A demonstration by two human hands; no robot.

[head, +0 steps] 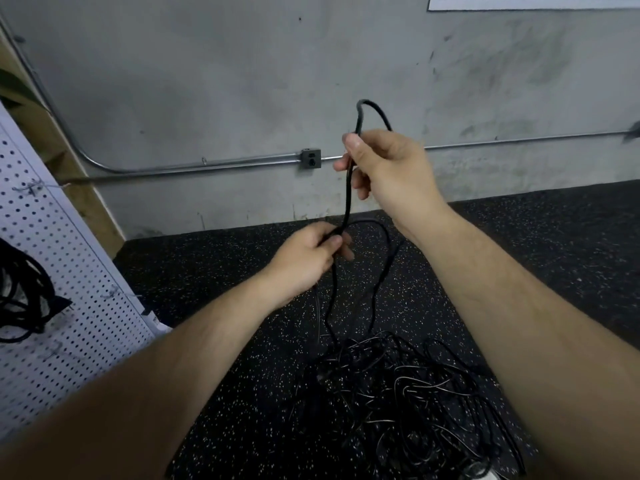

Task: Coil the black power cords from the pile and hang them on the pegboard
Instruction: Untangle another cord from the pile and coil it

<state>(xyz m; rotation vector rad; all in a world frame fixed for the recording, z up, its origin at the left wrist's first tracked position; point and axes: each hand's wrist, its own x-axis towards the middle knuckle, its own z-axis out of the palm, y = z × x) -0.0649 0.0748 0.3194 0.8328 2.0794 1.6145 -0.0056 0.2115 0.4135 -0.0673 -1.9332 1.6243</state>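
the pegboard (52,237) stands well left of the pile (398,393). above the pile my left hand (304,258) pinches the cord (347,199). higher and rightward, my right hand (388,164) grips its bend, fingers clenched on it. i'd make each loop the same size and draw slack gently, so no tangle lifts from the pile.

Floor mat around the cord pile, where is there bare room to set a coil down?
Bare mat lies between the pegboard and the pile, another patch between the right forearm and the wall. Crowded: the pile itself and the held cord trailing down into it.
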